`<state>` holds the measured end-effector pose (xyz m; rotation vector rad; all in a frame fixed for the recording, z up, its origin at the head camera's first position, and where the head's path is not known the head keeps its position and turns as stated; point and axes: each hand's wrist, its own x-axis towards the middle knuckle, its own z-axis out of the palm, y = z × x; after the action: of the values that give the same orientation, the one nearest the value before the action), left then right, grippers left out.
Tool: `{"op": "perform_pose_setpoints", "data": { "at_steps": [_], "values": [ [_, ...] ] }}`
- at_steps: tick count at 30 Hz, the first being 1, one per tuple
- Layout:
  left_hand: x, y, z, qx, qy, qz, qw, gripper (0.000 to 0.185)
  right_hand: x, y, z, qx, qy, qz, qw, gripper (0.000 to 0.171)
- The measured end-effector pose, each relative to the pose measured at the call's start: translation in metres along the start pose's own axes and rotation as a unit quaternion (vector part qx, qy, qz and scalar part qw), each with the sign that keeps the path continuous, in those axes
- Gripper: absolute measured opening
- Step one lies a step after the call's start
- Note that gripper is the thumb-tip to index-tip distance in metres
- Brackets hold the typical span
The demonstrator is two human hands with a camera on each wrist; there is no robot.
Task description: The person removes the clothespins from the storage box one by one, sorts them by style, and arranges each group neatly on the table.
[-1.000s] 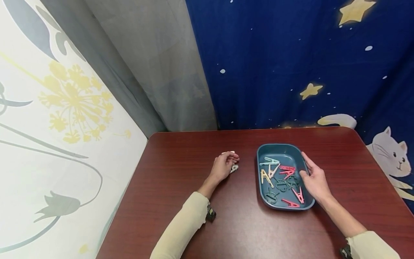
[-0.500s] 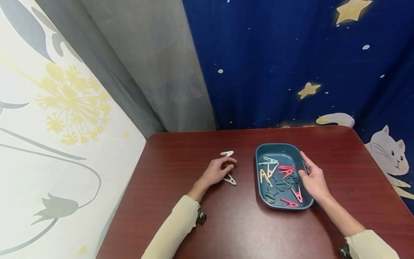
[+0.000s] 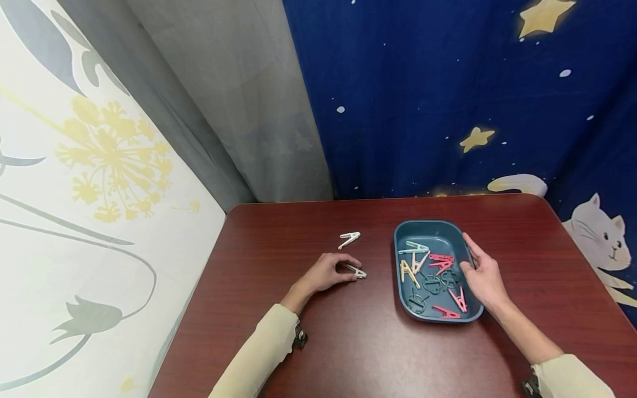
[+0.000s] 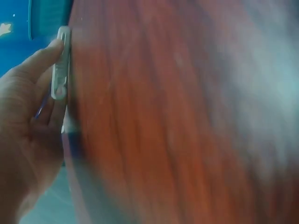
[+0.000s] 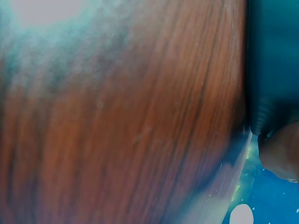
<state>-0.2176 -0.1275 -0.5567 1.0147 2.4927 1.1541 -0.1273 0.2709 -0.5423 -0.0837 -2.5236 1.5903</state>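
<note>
My left hand (image 3: 330, 272) pinches a white clothespin (image 3: 358, 272) between thumb and fingers, low over the table. In the left wrist view the same clothespin (image 4: 60, 65) runs along the thumb tip. A second white clothespin (image 3: 350, 239) lies on the table just beyond that hand. On the right, my right hand (image 3: 486, 279) holds the blue-grey plastic bin (image 3: 400, 307) by its right wall, thumb at the rim and fingers along the outside. Inside the bin are a yellow clothespin (image 3: 409, 273), a light blue one (image 3: 414, 247), several pink-red ones (image 3: 446, 313) and dark green round clips (image 3: 417, 302).
The reddish-brown wooden table (image 3: 378, 354) ends in a rounded far edge. Behind it hang a grey curtain (image 3: 239, 99) and a dark blue curtain (image 3: 398, 99) with stars. A white patterned wall (image 3: 99, 221) stands along the left side.
My left hand has drawn back from over the two white clothespins, uncovering the far one, and now has the nearer one between thumb and fingers. The right hand and bin stay put.
</note>
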Motion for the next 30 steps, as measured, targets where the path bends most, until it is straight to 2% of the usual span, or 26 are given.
{"op": "perform_pose_setpoints", "data": {
  "at_steps": [6,10,19,30],
  "values": [
    [0.007,0.002,0.005,0.065,0.077,-0.031,0.9945,0.028,0.000,-0.001,0.000,0.001,-0.003,0.010,1.000,0.072],
    [0.010,0.004,0.007,0.097,0.112,-0.048,0.9878,0.029,-0.001,-0.002,0.000,-0.005,-0.003,0.012,1.000,0.071],
    [0.018,0.006,0.011,0.160,0.144,-0.058,0.9747,0.030,-0.001,0.000,0.000,0.003,-0.003,0.008,1.000,0.073],
    [0.024,0.008,0.014,0.175,0.164,-0.061,0.9690,0.030,0.000,0.001,-0.001,0.000,0.000,0.000,1.000,0.072]
  ]
}}
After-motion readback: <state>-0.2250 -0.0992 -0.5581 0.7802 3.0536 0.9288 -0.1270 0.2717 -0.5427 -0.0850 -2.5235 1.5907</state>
